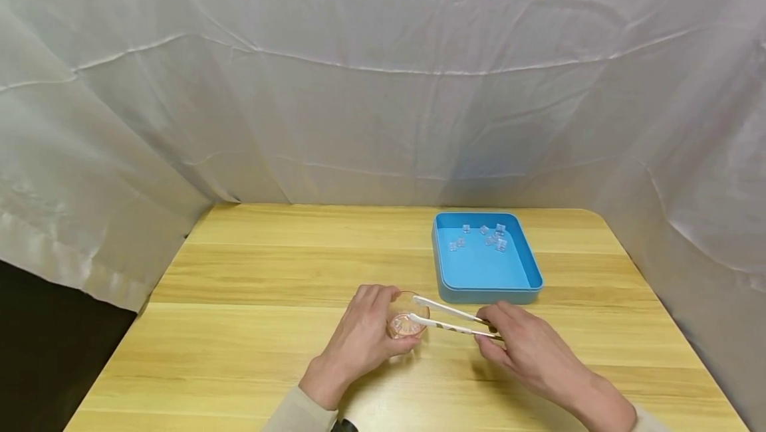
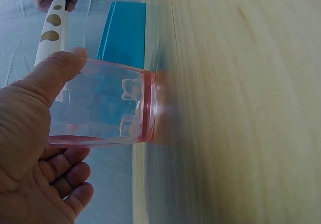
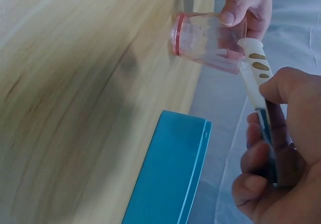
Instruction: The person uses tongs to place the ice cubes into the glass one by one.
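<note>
My left hand point(image 1: 365, 329) grips a clear, pink-tinted cup point(image 3: 203, 38) around its side, thumb on one side and fingers on the other. The cup stands upright on the table, a pink ring near its base. In the left wrist view, clear cubes point(image 2: 131, 89) lie at its bottom. My right hand point(image 1: 529, 345) holds white tongs with brown spots point(image 3: 258, 66) by their dark handle end, between thumb and fingers. The tongs' arms are spread apart, and their white tips are at the cup's mouth. No cube shows between the tips.
Behind and to the right of the cup is a shallow blue box point(image 1: 491, 296) with several clear cubes point(image 1: 500, 244) in it, mostly toward its back. The wood-grain table point(image 1: 269, 272) is enclosed by pale grey cloth point(image 1: 371, 119) at the back and sides.
</note>
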`<state>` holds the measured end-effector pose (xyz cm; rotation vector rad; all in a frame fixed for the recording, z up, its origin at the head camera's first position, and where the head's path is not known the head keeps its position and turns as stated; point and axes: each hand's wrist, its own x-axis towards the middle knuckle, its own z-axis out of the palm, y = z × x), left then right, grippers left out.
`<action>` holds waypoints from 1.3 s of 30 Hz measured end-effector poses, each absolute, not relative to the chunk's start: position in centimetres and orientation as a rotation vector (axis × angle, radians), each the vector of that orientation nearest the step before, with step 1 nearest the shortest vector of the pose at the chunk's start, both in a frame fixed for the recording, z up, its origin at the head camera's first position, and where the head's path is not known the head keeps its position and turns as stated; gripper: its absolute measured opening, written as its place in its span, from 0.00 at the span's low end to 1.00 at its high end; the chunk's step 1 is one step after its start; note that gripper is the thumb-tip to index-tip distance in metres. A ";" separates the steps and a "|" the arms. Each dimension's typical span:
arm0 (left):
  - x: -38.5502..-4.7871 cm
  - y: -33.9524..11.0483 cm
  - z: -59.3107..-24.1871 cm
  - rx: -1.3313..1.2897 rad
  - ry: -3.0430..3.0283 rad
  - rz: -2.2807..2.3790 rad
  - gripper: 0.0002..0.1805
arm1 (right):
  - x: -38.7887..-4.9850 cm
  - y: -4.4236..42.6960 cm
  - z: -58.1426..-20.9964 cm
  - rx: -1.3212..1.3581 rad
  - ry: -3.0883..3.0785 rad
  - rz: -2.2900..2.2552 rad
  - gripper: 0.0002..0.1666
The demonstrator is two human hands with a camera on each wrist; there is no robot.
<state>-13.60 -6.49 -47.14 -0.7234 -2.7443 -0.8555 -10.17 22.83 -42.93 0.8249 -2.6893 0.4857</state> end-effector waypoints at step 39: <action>-13.4 -6.5 -47.0 -0.712 -2.750 -0.832 0.42 | -17.3 27.6 -42.2 0.544 -2.488 0.243 0.12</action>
